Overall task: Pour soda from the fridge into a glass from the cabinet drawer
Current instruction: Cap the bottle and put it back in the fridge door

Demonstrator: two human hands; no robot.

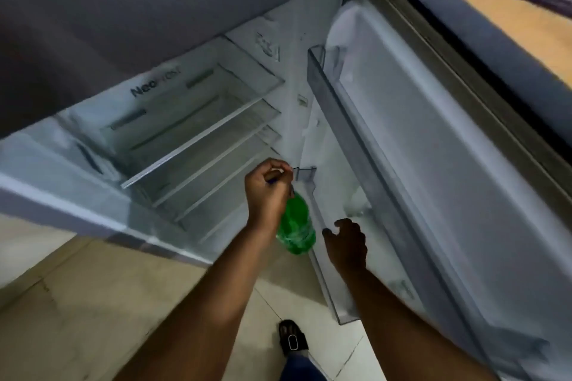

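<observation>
Left hand point(268, 192) is clamped round the neck of a green soda bottle point(295, 226), held in the air before the open fridge point(198, 120). Right hand point(345, 244) hovers beside it, fingers loosely spread, apparently touching nothing, near the door shelf point(328, 275). Image is blurred.

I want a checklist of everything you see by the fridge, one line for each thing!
Surface: tiled floor; fridge shelves look bare.
Job's things: green soda bottle held by its neck, hanging beside the lower door rack; no glass seen.
Clutter: nothing seen.
Grippers: left hand closed around the bottle's top; right hand open, fingers curled, next to the bottle, not touching it.
Cables: nothing seen.
Surroundings: fridge door swung open on the right; upper door rack looks empty; one sandalled foot on the floor below.
</observation>
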